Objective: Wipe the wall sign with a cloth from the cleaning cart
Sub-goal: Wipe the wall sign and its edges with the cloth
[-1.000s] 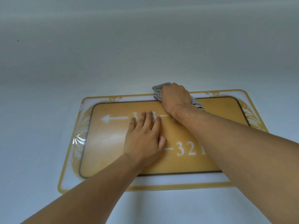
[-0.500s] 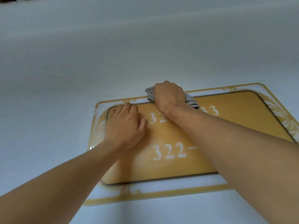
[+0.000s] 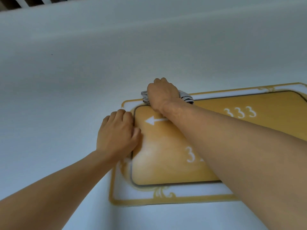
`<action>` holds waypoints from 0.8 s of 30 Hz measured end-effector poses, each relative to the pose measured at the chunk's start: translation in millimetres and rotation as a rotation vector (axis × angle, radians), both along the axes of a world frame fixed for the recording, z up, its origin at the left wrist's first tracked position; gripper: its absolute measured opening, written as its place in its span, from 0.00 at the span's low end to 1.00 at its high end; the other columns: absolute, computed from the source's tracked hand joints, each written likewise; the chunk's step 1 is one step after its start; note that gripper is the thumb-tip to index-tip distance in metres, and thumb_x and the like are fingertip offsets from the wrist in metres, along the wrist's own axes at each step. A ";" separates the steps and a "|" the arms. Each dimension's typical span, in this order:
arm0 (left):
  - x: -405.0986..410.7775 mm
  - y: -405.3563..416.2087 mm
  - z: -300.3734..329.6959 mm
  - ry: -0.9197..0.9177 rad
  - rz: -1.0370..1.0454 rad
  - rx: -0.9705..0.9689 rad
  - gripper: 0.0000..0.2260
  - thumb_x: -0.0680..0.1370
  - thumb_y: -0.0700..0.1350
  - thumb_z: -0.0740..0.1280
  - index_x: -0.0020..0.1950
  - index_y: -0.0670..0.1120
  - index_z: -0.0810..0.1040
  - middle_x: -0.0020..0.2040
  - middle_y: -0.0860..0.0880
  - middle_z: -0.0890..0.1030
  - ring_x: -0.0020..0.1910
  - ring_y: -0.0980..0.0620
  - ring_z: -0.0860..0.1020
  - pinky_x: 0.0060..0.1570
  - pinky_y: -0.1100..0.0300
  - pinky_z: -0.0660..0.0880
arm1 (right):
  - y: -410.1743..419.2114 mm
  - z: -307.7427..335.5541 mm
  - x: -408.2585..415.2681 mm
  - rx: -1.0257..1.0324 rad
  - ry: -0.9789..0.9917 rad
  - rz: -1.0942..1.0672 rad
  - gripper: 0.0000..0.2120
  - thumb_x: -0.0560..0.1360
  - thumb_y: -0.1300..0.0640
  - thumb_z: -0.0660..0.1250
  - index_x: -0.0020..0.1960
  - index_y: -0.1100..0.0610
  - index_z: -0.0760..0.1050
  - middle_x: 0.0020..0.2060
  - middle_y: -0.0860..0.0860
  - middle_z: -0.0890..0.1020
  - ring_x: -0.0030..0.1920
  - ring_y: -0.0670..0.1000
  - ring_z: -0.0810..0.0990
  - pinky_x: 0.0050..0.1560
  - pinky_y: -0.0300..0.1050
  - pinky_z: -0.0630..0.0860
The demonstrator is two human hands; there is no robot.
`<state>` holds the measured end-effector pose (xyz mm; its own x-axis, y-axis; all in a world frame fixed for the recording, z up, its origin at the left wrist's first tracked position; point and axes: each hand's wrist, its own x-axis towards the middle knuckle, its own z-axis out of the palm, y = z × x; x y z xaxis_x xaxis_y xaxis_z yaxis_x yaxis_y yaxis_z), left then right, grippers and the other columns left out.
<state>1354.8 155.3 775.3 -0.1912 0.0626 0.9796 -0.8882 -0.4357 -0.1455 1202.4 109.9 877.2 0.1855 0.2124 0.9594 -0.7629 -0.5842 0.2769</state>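
Note:
The wall sign [image 3: 166, 163] is a gold panel with white numbers and a left arrow, set in a clear border with gold trim, on a pale wall. My right hand [image 3: 162, 95] is closed on a bunched grey striped cloth [image 3: 186, 97] and presses it against the sign's top edge near the upper left corner. My left hand [image 3: 116, 135] lies with curled fingers on the sign's left edge, holding nothing. My right forearm hides part of the numbers.
The pale wall [image 3: 83, 72] fills the rest of the view. A dark strip with white slats [image 3: 33, 1] shows at the top left corner.
My right hand has slid the cloth leftward along the sign's top edge. My left hand moved from the middle of the panel to its left edge. The view shifted left.

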 end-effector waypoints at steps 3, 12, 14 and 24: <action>11.0 6.2 -4.8 0.008 0.011 0.012 0.17 0.73 0.53 0.52 0.50 0.43 0.73 0.51 0.45 0.76 0.50 0.43 0.73 0.54 0.50 0.69 | 7.4 0.6 4.9 0.013 0.025 -0.002 0.11 0.77 0.60 0.61 0.58 0.60 0.76 0.58 0.57 0.75 0.61 0.58 0.71 0.47 0.48 0.64; 43.1 24.8 -2.5 0.068 -0.059 -0.015 0.24 0.75 0.49 0.53 0.66 0.41 0.73 0.63 0.44 0.76 0.61 0.43 0.74 0.63 0.51 0.68 | 22.4 1.4 33.5 -0.003 0.035 0.025 0.10 0.77 0.60 0.62 0.57 0.59 0.76 0.57 0.56 0.76 0.60 0.57 0.72 0.48 0.48 0.65; 51.1 26.9 -2.5 0.073 -0.067 -0.013 0.24 0.75 0.49 0.53 0.67 0.41 0.73 0.64 0.44 0.76 0.62 0.43 0.73 0.65 0.52 0.66 | 24.3 2.2 38.6 -0.005 0.037 0.031 0.09 0.76 0.62 0.62 0.55 0.59 0.76 0.56 0.55 0.76 0.59 0.57 0.72 0.47 0.48 0.65; 71.8 25.2 -5.0 0.072 -0.210 -0.024 0.24 0.75 0.47 0.55 0.70 0.40 0.72 0.71 0.42 0.72 0.70 0.43 0.69 0.72 0.51 0.62 | 26.3 -8.7 75.5 -0.038 0.026 0.030 0.13 0.77 0.61 0.62 0.61 0.60 0.75 0.61 0.55 0.72 0.61 0.56 0.70 0.46 0.46 0.65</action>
<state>1426.5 180.5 770.3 -0.1007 0.1174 0.9880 -0.9677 -0.2422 -0.0698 1277.9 136.1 868.5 0.2035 0.2548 0.9453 -0.7375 -0.5952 0.3191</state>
